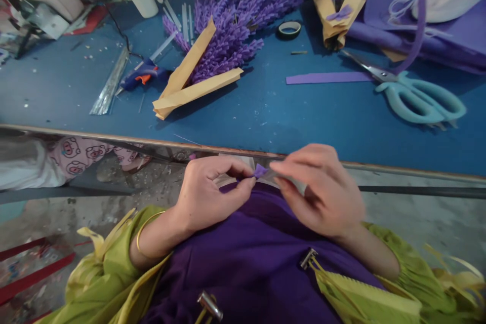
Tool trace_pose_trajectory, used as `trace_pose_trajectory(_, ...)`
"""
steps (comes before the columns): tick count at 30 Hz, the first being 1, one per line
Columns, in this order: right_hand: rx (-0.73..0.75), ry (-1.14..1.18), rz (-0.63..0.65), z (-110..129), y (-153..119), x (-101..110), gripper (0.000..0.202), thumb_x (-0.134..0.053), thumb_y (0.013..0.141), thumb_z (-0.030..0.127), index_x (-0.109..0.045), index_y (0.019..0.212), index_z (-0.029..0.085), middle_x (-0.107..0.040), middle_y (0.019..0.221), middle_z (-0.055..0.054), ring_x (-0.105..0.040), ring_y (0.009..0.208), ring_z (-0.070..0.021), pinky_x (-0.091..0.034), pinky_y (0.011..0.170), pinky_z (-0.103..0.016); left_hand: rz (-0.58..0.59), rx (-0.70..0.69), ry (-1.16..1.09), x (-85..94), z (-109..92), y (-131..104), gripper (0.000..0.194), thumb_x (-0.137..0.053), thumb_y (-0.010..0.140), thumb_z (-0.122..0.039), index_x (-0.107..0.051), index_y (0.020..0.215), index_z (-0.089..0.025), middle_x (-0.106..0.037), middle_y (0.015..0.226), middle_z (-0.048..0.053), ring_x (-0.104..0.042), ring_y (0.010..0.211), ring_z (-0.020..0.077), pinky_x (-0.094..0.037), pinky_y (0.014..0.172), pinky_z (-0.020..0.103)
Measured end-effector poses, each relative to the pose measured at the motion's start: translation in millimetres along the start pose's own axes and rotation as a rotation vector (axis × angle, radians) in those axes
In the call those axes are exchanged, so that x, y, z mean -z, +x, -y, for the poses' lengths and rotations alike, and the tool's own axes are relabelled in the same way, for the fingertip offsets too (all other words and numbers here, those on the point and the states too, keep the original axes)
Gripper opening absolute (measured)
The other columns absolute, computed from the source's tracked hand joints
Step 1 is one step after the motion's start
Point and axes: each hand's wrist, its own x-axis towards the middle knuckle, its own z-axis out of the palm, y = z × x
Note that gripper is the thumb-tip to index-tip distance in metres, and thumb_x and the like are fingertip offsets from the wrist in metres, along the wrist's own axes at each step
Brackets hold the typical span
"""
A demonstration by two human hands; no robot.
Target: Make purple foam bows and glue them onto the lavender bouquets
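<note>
I've got the small purple scrap (260, 170) on my feed: nearer the wearer than the lavender bunch (231, 30), just off the edge of the blue table (266, 111). Left hand (212, 185) pinches it thumb-to-forefinger, probably because it's small and limp. Right hand (322, 190) is just beside it, narrow gap at the fingertips, nothing visible between; that side's slightly blurred. Holding it low in front of the body likely gives a close view and steady wrists. Left of the bunch: glue gun (142, 75), presumably parked within reach. Bunch sits in folded tan paper (197, 95), I'd guess to keep stems together. Right of bunch: tape roll (288, 36), flat; farther right, scissors (417, 93) over a purple strip (326, 78), maybe weighting it. Brands, labels, writing: none I can read.
</note>
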Motion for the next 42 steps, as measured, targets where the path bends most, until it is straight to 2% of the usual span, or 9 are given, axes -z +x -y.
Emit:
trace_pose_trajectory(3, -0.322, 0.349, 0.069, 0, 5, -5, 0.028, -0.066, 0.091, 0.021, -0.062, 0.118, 0.024, -0.071, 0.107, -0.006, -0.07, 0.096, -0.0192, -0.057, 0.084, -0.035, -0.032, -0.054, 0.056, 5.3, 1, -1, 0.008, -0.067, 0.077, -0.015, -0.072, 0.072, -0.019, -0.075, 0.07, 0.0, -0.068, 0.061, 0.0135, -0.055, 0.067, 0.023)
trace_pose_trajectory(6, -0.444, 0.647, 0.205, 2, 16, -11, 0.036, -0.072, 0.085, 0.022, -0.059, 0.118, 0.022, -0.072, 0.106, -0.006, -0.07, 0.095, -0.0186, -0.058, 0.085, -0.035, -0.047, -0.127, 0.096, 10.9, 2, 0, 0.009, -0.067, 0.078, -0.015, -0.072, 0.072, -0.02, -0.076, 0.072, 0.001, -0.069, 0.062, 0.014, -0.055, 0.067, 0.024)
trace_pose_trajectory(12, -0.451, 0.719, 0.234, 11, 35, -22, 0.026, -0.067, 0.08, 0.013, -0.059, 0.104, 0.019, -0.067, 0.088, -0.003, -0.066, 0.079, -0.0138, -0.058, 0.074, -0.028, -0.068, -0.318, 0.196, 22.9, 5, 3, 0.012, -0.065, 0.08, -0.01, -0.07, 0.074, -0.02, -0.075, 0.069, -0.001, -0.068, 0.063, 0.0122, -0.052, 0.067, 0.023)
trace_pose_trajectory(20, -0.426, 0.683, 0.186, 16, 30, -31, 0.021, -0.067, 0.082, 0.015, -0.06, 0.101, 0.019, -0.067, 0.089, -0.003, -0.064, 0.079, -0.0138, -0.055, 0.072, -0.028, 0.036, -0.393, 0.258, 34.6, 12, 9, 0.012, -0.062, 0.083, -0.011, -0.069, 0.081, -0.02, -0.078, 0.082, 0.002, -0.073, 0.076, 0.0154, -0.052, 0.07, 0.025)
trace_pose_trajectory(26, -0.394, 0.627, 0.145, 16, 24, -33, 0.025, -0.066, 0.082, 0.012, -0.06, 0.104, 0.021, -0.066, 0.093, -0.001, -0.064, 0.085, -0.0142, -0.054, 0.078, -0.029, 0.063, -0.479, 0.261, 36.5, 17, 11, 0.011, -0.061, 0.086, -0.011, -0.07, 0.088, -0.018, -0.079, 0.087, 0.004, -0.073, 0.079, 0.0154, -0.052, 0.071, 0.025)
trace_pose_trajectory(32, -0.425, 0.622, 0.078, 16, 20, -35, 0.025, -0.064, 0.083, 0.006, -0.061, 0.102, 0.023, -0.064, 0.09, 0.001, -0.062, 0.082, -0.0116, -0.053, 0.077, -0.025, 0.027, -0.437, 0.173, 33.0, 20, 9, 0.011, -0.065, 0.088, -0.017, -0.071, 0.096, -0.019, -0.079, 0.092, 0.002, -0.072, 0.08, 0.0145, -0.053, 0.075, 0.025)
trace_pose_trajectory(38, -0.463, 0.655, -0.009, 19, 20, -34, 0.03, -0.063, 0.082, 0.003, -0.061, 0.104, 0.024, -0.064, 0.09, 0.001, -0.062, 0.081, -0.0107, -0.053, 0.075, -0.023, 0.029, -0.278, -0.012, 32.2, 17, 5, 0.029, -0.076, 0.08, -0.026, -0.071, 0.107, -0.015, -0.077, 0.098, 0.006, -0.07, 0.083, 0.0163, -0.054, 0.076, 0.026)
trace_pose_trajectory(42, -0.485, 0.657, -0.059, 21, 19, -34, 0.029, -0.063, 0.083, 0.004, -0.061, 0.104, 0.024, -0.064, 0.089, 0.001, -0.062, 0.077, -0.0105, -0.053, 0.071, -0.023, -0.036, -0.165, -0.124, 23.4, 22, 2, 0.036, -0.081, 0.077, -0.028, -0.07, 0.108, -0.015, -0.076, 0.097, 0.006, -0.069, 0.082, 0.0155, -0.054, 0.075, 0.025)
